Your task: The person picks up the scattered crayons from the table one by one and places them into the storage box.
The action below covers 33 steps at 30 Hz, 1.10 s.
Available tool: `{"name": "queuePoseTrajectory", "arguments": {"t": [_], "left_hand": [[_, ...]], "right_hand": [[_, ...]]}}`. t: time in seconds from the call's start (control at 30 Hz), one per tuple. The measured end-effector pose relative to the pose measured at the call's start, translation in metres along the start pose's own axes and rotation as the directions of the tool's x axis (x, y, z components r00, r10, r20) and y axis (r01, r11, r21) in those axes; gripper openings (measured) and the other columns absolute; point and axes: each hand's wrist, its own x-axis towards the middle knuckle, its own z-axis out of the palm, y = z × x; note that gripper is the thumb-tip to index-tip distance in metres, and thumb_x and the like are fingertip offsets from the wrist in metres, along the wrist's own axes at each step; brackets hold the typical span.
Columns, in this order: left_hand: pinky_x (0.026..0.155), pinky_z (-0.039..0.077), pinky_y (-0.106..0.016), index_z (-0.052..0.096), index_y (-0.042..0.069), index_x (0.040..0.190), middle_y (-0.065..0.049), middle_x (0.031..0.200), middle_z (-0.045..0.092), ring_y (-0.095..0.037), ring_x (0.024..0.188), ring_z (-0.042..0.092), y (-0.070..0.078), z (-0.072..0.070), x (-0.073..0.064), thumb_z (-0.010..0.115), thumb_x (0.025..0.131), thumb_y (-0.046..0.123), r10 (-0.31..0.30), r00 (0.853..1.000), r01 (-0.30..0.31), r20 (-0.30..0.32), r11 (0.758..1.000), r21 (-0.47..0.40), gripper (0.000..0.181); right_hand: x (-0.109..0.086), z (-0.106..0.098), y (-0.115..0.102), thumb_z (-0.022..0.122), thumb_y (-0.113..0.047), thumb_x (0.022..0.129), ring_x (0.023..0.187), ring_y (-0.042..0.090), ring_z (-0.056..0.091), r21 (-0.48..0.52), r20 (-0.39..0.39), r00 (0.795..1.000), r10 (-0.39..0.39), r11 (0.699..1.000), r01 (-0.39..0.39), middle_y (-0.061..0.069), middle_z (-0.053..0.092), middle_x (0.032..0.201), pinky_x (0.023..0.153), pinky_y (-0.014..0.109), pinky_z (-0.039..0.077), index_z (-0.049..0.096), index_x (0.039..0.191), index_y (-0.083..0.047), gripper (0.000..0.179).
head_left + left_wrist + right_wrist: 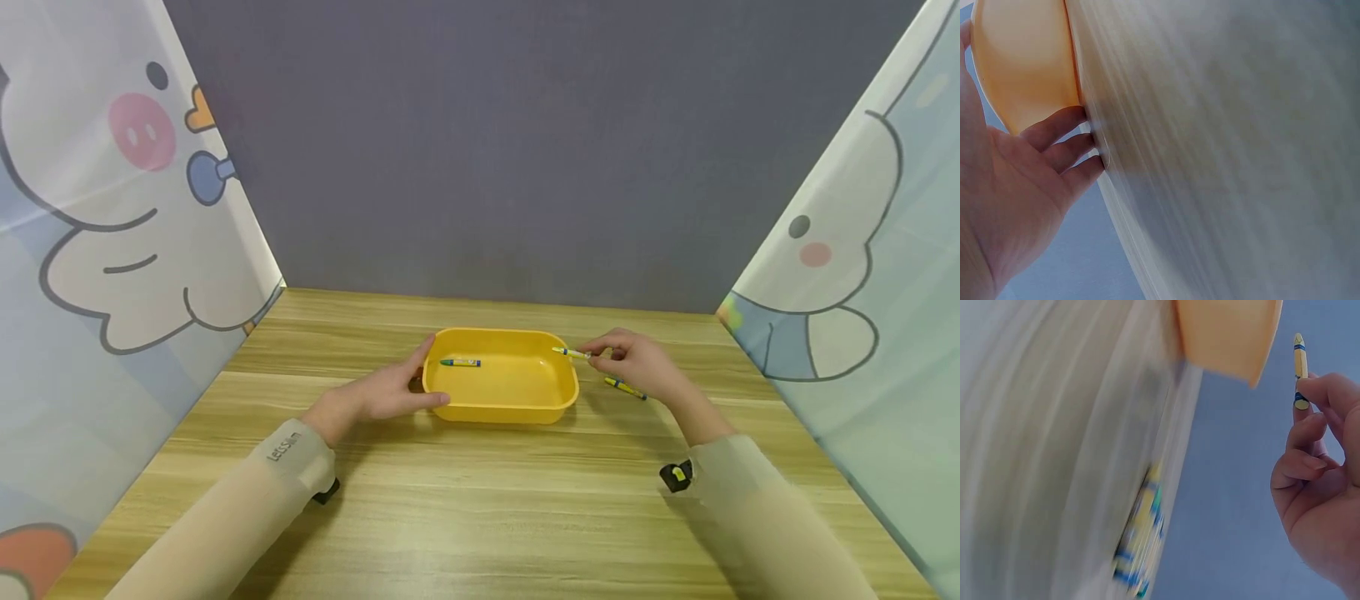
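Observation:
A yellow plastic basin [510, 412] stands on the wooden table. Its left end is gripped by my left hand [390, 392], thumb on the near rim and fingers round the far corner; the left wrist view shows this hand [1029, 169] against the basin's wall [1029, 56]. A green crayon [461, 362] lies inside, toward the left. Between thumb and fingertips, my right hand [637, 362] pinches a pale yellow crayon [573, 353], its tip over the basin's right rim. In the right wrist view this crayon [1300, 362] points up, clear of the basin.
A yellow crayon [626, 388] lies on the table right of the basin, below my right hand. Blurred yellow and green crayons [1141, 531] show there in the right wrist view. A grey panel [495, 150] rises behind the table, with cartoon-printed sheets [127, 208] at both sides.

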Motion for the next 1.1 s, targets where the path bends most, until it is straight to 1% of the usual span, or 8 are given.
{"name": "queuePoseTrajectory", "arguments": {"t": [0.13, 0.27, 0.47, 0.57, 0.67, 0.87, 1.0, 1.1], "left_hand": [[0.126, 0.042, -0.059, -0.010, 0.028, 0.178, -0.013, 0.163, 0.058, -0.033, 0.146, 0.059, 0.000, 0.000, 0.001, 0.067, 0.095, 0.079, 0.002, 1.000, -0.002, -0.001, 1.000, 0.008, 0.124], [0.127, 0.041, -0.058, -0.010, 0.028, 0.178, -0.013, 0.162, 0.059, -0.032, 0.146, 0.059, 0.000, 0.000, 0.001, 0.068, 0.096, 0.077, 0.013, 1.000, -0.013, -0.004, 1.000, 0.008, 0.123], [0.127, 0.041, -0.059, -0.010, 0.029, 0.178, -0.012, 0.161, 0.060, -0.032, 0.145, 0.060, -0.001, 0.000, 0.002, 0.068, 0.096, 0.076, 0.029, 1.000, -0.029, -0.008, 1.000, 0.006, 0.122], [0.126, 0.042, -0.059, -0.010, 0.029, 0.178, -0.013, 0.160, 0.061, -0.032, 0.144, 0.060, -0.001, 0.000, 0.003, 0.068, 0.097, 0.076, 0.033, 0.999, -0.033, -0.008, 0.999, 0.005, 0.122], [0.126, 0.043, -0.059, -0.010, 0.029, 0.178, -0.012, 0.160, 0.061, -0.033, 0.144, 0.061, -0.002, 0.000, 0.003, 0.067, 0.096, 0.077, 0.031, 0.999, -0.031, -0.007, 0.999, 0.005, 0.122], [0.126, 0.042, -0.059, -0.009, 0.028, 0.178, -0.012, 0.162, 0.059, -0.034, 0.147, 0.059, -0.002, 0.000, 0.003, 0.067, 0.096, 0.078, 0.028, 1.000, -0.028, -0.007, 0.999, 0.015, 0.122], [0.126, 0.043, -0.059, -0.009, 0.025, 0.178, -0.013, 0.163, 0.059, -0.033, 0.146, 0.060, -0.001, -0.001, 0.002, 0.066, 0.097, 0.077, 0.032, 0.999, -0.032, -0.003, 0.999, 0.015, 0.122], [0.126, 0.042, -0.059, -0.009, 0.025, 0.178, -0.013, 0.163, 0.058, -0.033, 0.146, 0.059, -0.001, -0.002, 0.000, 0.067, 0.097, 0.076, 0.034, 0.999, -0.034, -0.005, 0.999, 0.011, 0.122]], "right_hand": [[0.016, 0.014, -0.020, 0.073, -0.022, 0.107, 0.073, 0.019, 0.052, 0.054, 0.015, 0.999, -0.033, 0.998, 0.032, 0.008, 0.072, 0.120, 0.059, 0.030, 0.045, 0.082, 0.130, -0.021, 0.025], [0.033, 0.030, -0.038, 0.074, -0.021, 0.106, 0.073, 0.020, 0.053, 0.078, 0.027, 0.998, -0.051, 0.996, 0.049, 0.007, 0.072, 0.119, 0.061, 0.030, 0.045, 0.084, 0.126, -0.022, 0.022], [0.056, 0.060, -0.057, 0.071, -0.020, 0.107, 0.087, 0.021, 0.055, 0.086, 0.070, 0.994, -0.080, 0.994, 0.074, 0.005, 0.073, 0.118, 0.074, 0.033, 0.048, 0.084, 0.126, -0.021, 0.023], [0.067, 0.075, -0.065, 0.071, -0.017, 0.107, 0.091, 0.020, 0.056, 0.104, 0.089, 0.990, -0.112, 0.989, 0.102, 0.007, 0.074, 0.118, 0.077, 0.033, 0.048, 0.083, 0.127, -0.017, 0.024], [0.076, 0.088, -0.073, 0.071, -0.016, 0.106, 0.093, 0.019, 0.057, 0.107, 0.105, 0.987, -0.124, 0.988, 0.113, 0.006, 0.077, 0.118, 0.079, 0.032, 0.048, 0.084, 0.127, -0.015, 0.024], [0.093, 0.106, -0.087, 0.071, -0.015, 0.105, 0.102, 0.019, 0.063, 0.106, 0.136, 0.985, -0.103, 0.990, 0.089, 0.002, 0.081, 0.119, 0.092, 0.036, 0.052, 0.084, 0.126, -0.016, 0.024], [0.103, 0.116, -0.094, 0.072, -0.016, 0.105, 0.112, 0.020, 0.069, 0.118, 0.151, 0.983, -0.106, 0.989, 0.088, 0.001, 0.082, 0.123, 0.103, 0.042, 0.055, 0.084, 0.125, -0.016, 0.023], [0.107, 0.122, -0.099, 0.072, -0.015, 0.105, 0.117, 0.023, 0.070, 0.136, 0.155, 0.982, -0.110, 0.987, 0.089, 0.003, 0.082, 0.126, 0.106, 0.047, 0.055, 0.084, 0.125, -0.015, 0.023]]}}
